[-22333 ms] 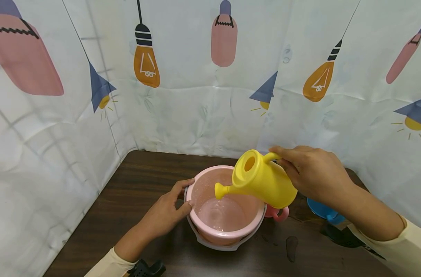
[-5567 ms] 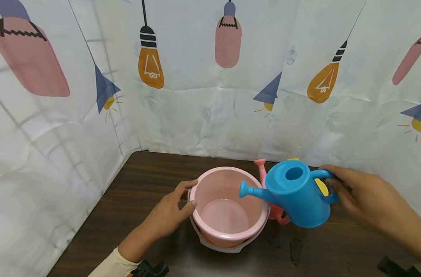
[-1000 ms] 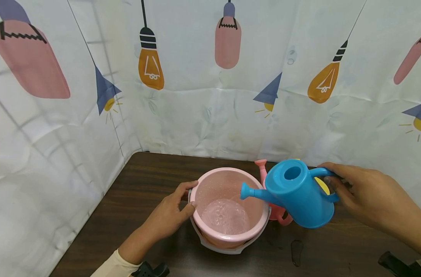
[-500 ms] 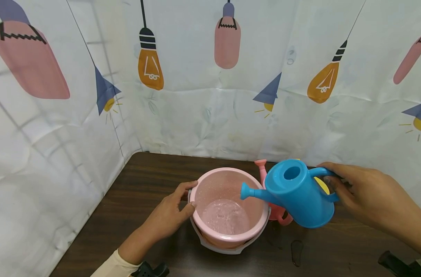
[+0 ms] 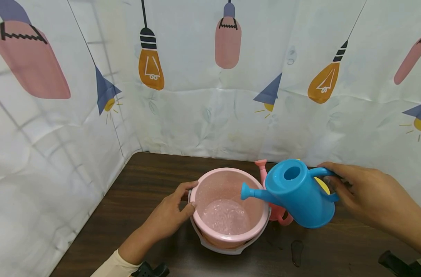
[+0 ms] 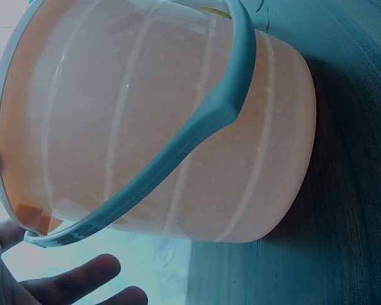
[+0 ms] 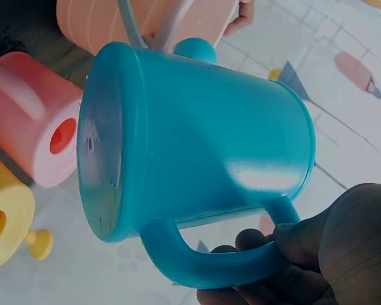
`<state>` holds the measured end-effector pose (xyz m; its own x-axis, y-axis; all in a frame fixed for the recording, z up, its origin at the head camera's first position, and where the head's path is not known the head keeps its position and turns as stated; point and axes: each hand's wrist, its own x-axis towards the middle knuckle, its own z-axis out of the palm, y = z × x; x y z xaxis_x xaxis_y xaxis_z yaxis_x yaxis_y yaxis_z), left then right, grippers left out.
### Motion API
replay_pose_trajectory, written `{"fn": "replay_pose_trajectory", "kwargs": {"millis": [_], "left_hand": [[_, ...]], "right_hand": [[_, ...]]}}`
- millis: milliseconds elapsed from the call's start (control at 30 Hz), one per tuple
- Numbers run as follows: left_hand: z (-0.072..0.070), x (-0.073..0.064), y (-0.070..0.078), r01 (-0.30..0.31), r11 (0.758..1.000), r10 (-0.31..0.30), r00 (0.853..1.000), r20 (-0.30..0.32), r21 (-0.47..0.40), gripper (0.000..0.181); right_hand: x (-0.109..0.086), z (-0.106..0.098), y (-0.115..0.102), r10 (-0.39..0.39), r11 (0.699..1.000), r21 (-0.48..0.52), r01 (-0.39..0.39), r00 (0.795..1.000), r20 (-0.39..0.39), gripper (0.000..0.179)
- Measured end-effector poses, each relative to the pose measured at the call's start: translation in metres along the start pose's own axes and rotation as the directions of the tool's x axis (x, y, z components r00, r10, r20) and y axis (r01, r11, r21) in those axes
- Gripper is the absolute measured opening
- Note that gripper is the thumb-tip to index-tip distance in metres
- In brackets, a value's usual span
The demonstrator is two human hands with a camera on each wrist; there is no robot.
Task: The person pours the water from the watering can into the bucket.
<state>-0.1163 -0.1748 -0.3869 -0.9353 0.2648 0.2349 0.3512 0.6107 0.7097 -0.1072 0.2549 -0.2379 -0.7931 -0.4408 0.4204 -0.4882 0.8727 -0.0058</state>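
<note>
My right hand [image 5: 373, 192] grips the handle of a blue watering can [image 5: 298, 196], fingers curled round it in the right wrist view. The can is tilted left, its spout head [image 5: 246, 191] over a pink bucket [image 5: 228, 240]. Rippling water [image 5: 226, 217] covers the bucket's bottom; a stream from the spout is hard to make out. My left hand [image 5: 169, 211] holds the bucket's left rim, thumb on the rim and other fingers outside. In the left wrist view some fingertips [image 6: 92, 270] stand off the wall. The bucket's pale handle [image 6: 171, 149] hangs down its side.
A pink watering can [image 5: 278, 213] stands just right of the bucket, partly hidden by the blue one. Behind it is a yellow watering can [image 7: 6, 216], plainest in the right wrist view. A water puddle [image 5: 296, 252] lies on the brown table [image 5: 155, 173]. Printed cloth hangs behind.
Earlier my right hand held the yellow watering can over the bucket; now it holds the blue one. Ripples have appeared in the bucket's water since several seconds ago. The last second shows almost no movement.
</note>
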Motion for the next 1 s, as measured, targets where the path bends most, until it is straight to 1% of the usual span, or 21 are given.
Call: {"fn": "replay_pose_trajectory", "kwargs": {"millis": [100, 300, 1000], "left_hand": [[0.0003, 0.0, -0.0002, -0.005, 1.0, 0.005, 1.0, -0.002, 0.002, 0.051], [0.0005, 0.0, -0.0003, -0.011, 1.0, 0.011, 1.0, -0.007, 0.013, 0.051], [0.0003, -0.0001, -0.0002, 0.007, 1.0, -0.007, 1.0, 0.0, 0.014, 0.052]], "right_hand": [[0.0, -0.0002, -0.0004, 0.006, 1.0, -0.001, -0.006, 1.0, 0.005, 0.045], [0.0006, -0.0009, -0.0001, -0.004, 1.0, -0.016, 0.004, 1.0, 0.002, 0.045], [0.0003, -0.001, 0.0004, -0.017, 1.0, -0.022, 0.017, 1.0, -0.007, 0.044]]}}
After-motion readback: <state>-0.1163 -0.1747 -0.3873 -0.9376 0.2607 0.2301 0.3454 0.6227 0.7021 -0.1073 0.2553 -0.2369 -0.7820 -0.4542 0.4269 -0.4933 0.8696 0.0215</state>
